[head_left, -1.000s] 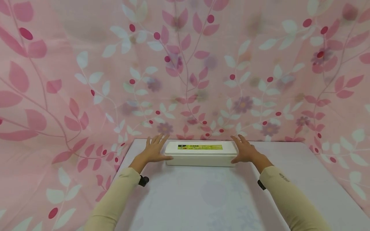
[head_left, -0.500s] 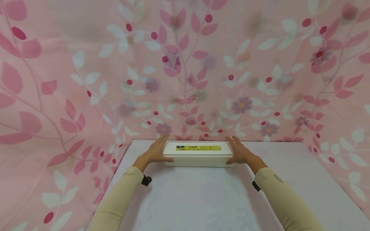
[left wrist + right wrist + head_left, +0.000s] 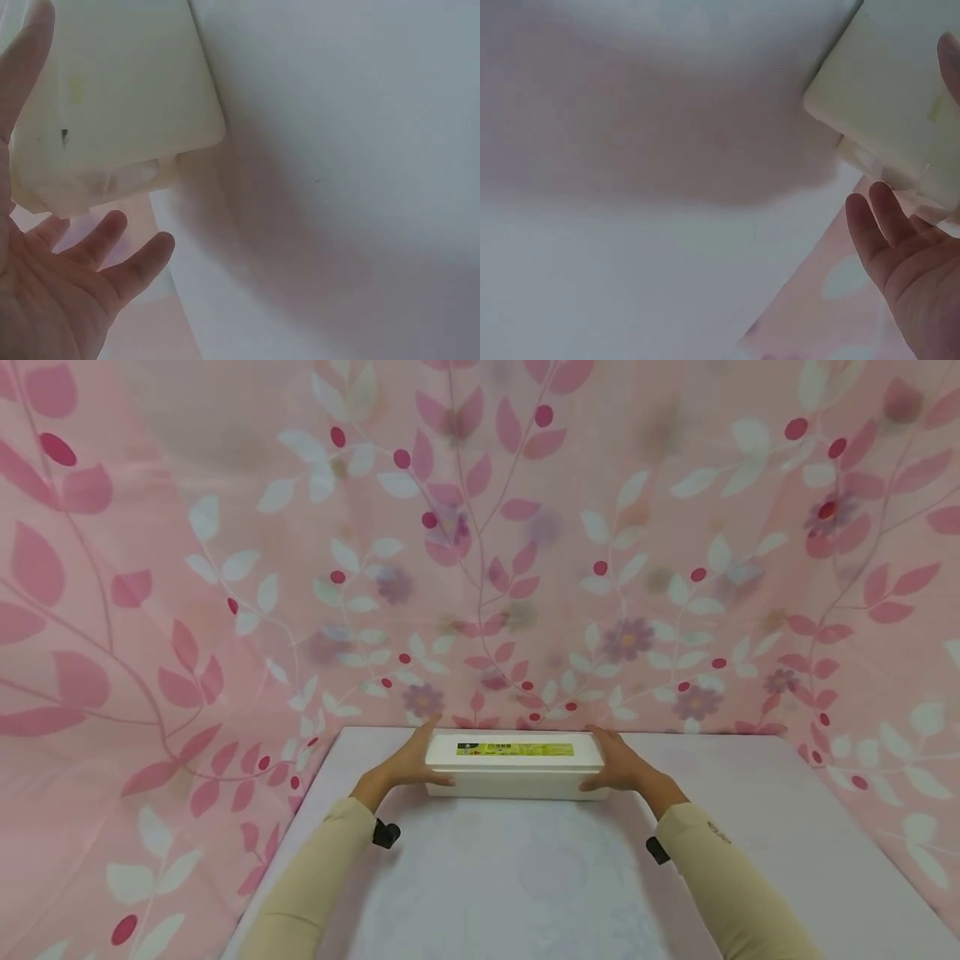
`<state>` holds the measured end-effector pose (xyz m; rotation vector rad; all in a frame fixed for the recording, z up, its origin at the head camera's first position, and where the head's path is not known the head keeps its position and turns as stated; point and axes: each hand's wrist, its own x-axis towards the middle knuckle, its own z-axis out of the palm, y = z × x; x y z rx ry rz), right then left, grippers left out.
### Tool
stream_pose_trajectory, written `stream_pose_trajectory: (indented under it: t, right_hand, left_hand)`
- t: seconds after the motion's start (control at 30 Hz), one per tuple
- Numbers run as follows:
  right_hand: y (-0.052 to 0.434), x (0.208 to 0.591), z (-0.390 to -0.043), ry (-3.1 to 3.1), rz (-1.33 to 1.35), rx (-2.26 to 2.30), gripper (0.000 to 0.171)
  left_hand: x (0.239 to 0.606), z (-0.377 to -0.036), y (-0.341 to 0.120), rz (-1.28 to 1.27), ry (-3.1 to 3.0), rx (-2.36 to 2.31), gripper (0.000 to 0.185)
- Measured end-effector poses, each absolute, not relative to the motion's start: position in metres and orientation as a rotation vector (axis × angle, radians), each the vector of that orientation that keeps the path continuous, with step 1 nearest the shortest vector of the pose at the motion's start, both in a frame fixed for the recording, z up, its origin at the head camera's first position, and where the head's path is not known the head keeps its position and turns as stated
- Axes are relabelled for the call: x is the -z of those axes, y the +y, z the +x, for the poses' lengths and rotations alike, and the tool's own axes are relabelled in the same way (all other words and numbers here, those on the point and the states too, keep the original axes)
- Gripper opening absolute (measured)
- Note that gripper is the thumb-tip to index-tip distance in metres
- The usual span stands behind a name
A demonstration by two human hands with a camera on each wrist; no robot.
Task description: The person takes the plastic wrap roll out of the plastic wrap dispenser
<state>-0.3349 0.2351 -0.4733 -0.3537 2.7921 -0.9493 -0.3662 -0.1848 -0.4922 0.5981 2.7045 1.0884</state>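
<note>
Both flat, spread hands have closed onto white box on pale table.

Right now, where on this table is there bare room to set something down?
The table is bare in front of the white box, between the two sleeves, and to the box's right toward the curtain. It is tight at the far edge, where the left hand and right hand flank the box.
</note>
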Motion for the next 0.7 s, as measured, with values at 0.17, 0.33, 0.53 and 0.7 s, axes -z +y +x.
stream_pose_trajectory:
  t: [0.17, 0.33, 0.53, 0.7]
  right_hand:
    - [0.234, 0.480, -0.335, 2.777, -0.337, 0.962, 0.116]
    - [0.236, 0.478, -0.337, 2.789, -0.340, 0.935, 0.114]
    - [0.236, 0.482, -0.343, 2.775, -0.323, 0.944, 0.113]
    - [0.237, 0.487, -0.343, 2.806, -0.375, 1.020, 0.110]
  left_hand:
    - [0.500, -0.366, -0.188, 0.574, 2.677, -1.101, 0.132]
    - [0.501, -0.367, -0.188, 0.515, 2.611, -1.182, 0.127]
    - [0.501, -0.366, -0.191, 0.468, 2.572, -1.223, 0.120]
    - [0.505, -0.370, -0.189, 0.477, 2.504, -1.298, 0.115]
